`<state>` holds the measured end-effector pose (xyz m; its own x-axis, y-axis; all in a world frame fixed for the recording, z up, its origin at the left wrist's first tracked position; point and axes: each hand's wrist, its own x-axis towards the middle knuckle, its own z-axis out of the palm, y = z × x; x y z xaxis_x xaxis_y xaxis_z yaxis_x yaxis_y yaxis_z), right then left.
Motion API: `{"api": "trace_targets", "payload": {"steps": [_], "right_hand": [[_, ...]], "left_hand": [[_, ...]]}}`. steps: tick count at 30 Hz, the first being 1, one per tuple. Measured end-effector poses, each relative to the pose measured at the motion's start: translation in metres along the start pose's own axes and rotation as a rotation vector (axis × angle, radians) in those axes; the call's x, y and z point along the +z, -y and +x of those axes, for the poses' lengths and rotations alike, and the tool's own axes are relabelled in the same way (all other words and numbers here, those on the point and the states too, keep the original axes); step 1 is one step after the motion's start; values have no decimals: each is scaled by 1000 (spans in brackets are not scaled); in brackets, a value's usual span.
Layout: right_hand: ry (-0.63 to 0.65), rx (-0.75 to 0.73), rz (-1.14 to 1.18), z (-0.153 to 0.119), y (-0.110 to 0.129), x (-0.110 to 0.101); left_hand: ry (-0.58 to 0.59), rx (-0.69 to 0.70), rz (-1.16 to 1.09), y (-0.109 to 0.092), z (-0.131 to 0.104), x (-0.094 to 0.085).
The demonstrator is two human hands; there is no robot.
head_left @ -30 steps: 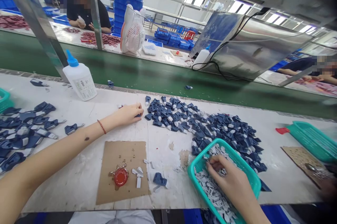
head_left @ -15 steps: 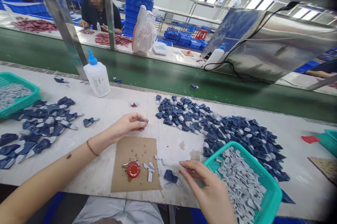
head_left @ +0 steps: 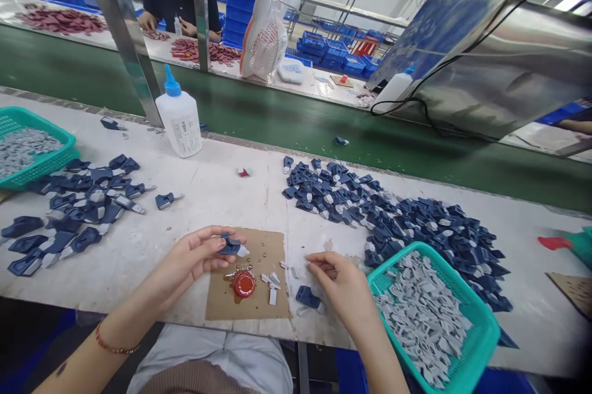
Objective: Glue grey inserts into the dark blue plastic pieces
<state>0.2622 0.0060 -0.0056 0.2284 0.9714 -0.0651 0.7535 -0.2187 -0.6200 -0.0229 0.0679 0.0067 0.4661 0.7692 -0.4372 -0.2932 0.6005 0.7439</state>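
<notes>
My left hand (head_left: 197, 252) is closed on a dark blue plastic part (head_left: 228, 245) with a pale tip, held above the far-left area of a brown cardboard sheet (head_left: 217, 304). On that sheet sit a round red cap (head_left: 243, 283) wet with clear liquid and several small grey pieces (head_left: 272, 294). To the right of the cardboard, my right hand (head_left: 345, 289) hovers low with thumb and fingers drawn together; whatever they hold, if anything, is too small to make out. Just below its fingertips another dark blue part (head_left: 308, 296) lies on the white table.
A green basket (head_left: 485, 344) of grey pieces stands at right, before a large heap of blue parts (head_left: 439, 230). More blue parts (head_left: 99, 197) and a second basket (head_left: 69, 156) are at left. A bottle (head_left: 180, 126) stands near the green belt (head_left: 287, 113); a person works beyond.
My left hand has come nearer to me, bringing the blue part over the cardboard. My right hand has shifted slightly away from me, its fingers drawing closer together. The camera view has tilted a little.
</notes>
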Motion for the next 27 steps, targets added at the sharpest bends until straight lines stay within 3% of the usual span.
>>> {"api": "trace_targets", "payload": {"steps": [8, 16, 27], "right_hand": [[-89, -21, -169, -13, 3, 1], [12, -260, -310, -19, -6, -3], [-44, -250, -464, -26, -13, -2]], "left_hand": [[-104, -67, -82, 14, -20, -4], [-35, -99, -54, 17, -31, -8], [34, -98, -56, 24, -36, -5]]}}
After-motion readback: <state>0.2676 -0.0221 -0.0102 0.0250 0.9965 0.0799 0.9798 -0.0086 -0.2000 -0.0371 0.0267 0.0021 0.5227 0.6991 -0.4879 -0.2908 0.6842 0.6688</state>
